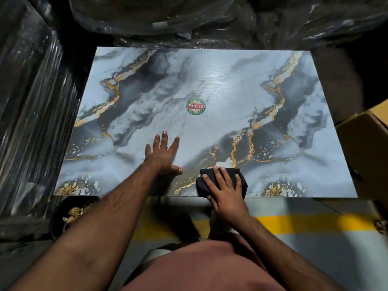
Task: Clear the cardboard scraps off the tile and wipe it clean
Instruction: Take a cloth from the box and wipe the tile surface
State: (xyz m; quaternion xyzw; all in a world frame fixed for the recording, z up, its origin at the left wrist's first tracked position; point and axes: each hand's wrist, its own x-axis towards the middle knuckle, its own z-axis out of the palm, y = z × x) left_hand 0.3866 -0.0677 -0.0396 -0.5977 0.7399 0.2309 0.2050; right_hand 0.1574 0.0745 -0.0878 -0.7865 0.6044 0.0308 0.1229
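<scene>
Tile (210, 85): a marbled grey, white and gold slab lies flat in front of me, a round red and green sticker (195, 106) near its middle.
Left hand (162, 157): my fingers are released and spread, palm flat on the tile near its near edge, left of centre.
Right hand (225, 194): my straight fingers press a dark cloth (241, 181) onto the tile at its near edge, just beside my left hand.
Cardboard box (365, 148): off the tile's right edge.
Bucket (57, 215): on the floor below the tile's near left corner, pale scraps (73, 213) inside.
</scene>
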